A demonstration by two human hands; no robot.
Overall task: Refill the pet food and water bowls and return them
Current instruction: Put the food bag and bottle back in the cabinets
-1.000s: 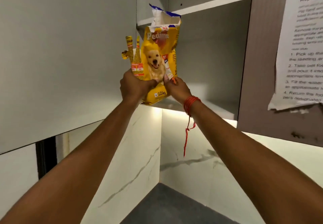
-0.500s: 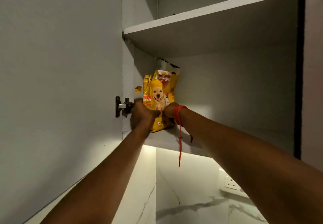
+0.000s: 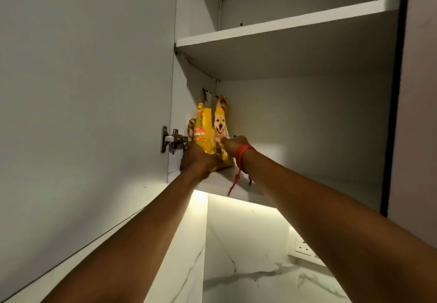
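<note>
Bag point(image 3: 218, 130) of dog food is standing upright on the lower shelf point(image 3: 295, 179) of the open cabinet, tucked into the corner at 9 o'clock, its yellow front with the dog picture facing out and its torn top poking up toward the upper shelf point(image 3: 283, 31). Both arms are reaching up and in from 6 o'clock. Left hand point(image 3: 197, 158) is wrapping around the bag's lower left corner, its grip clamped on the base where it is meeting the shelf. Right hand point(image 3: 235, 145) is pressing against the bag's lower right side, fingers curled onto the front panel, so that grip is clamped on the bag too. Red thread point(image 3: 241, 158) is circling the right wrist, its loose end dangling down past the shelf edge. Door point(image 3: 82, 89) is hanging open at 9 o'clock, its hinge point(image 3: 173, 139) sitting just beside the left hand. Below the cabinet, a lit marble wall point(image 3: 248, 255) is showing, with a socket point(image 3: 303, 246) at 4 o'clock.
</note>
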